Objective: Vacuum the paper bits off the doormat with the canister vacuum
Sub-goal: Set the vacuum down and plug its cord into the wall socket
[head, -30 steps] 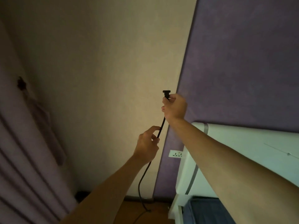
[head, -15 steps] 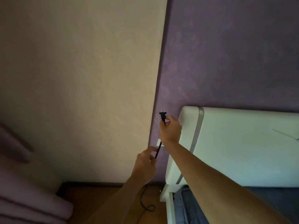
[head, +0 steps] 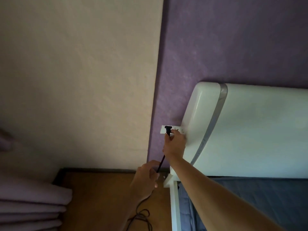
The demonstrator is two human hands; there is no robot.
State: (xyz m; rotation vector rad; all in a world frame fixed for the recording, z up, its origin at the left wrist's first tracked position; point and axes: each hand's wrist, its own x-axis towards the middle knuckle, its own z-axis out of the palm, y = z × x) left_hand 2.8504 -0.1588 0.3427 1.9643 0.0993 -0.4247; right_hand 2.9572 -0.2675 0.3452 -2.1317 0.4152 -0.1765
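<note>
My right hand (head: 175, 144) pinches the black power plug (head: 168, 129) and holds it against the white wall socket (head: 162, 130) on the purple wall, beside the bed's headboard. Lower down, my left hand (head: 145, 179) grips the black cord (head: 160, 164), which runs taut up to the plug. Below my left hand the cord drops to the wooden floor and lies in loose loops (head: 141, 215). The vacuum, the doormat and the paper bits are out of sight.
A white padded headboard (head: 250, 130) and a bed with a grey-blue sheet (head: 250, 197) fill the right. The cream wall meets the purple wall (head: 233, 39) at the corner. Mauve curtain folds (head: 30, 202) pile on the wooden floor (head: 100, 197) at lower left.
My right hand has moved the plug down from mid-air to the wall socket. My left hand followed downward along the cord, and the view tilted toward the floor.
</note>
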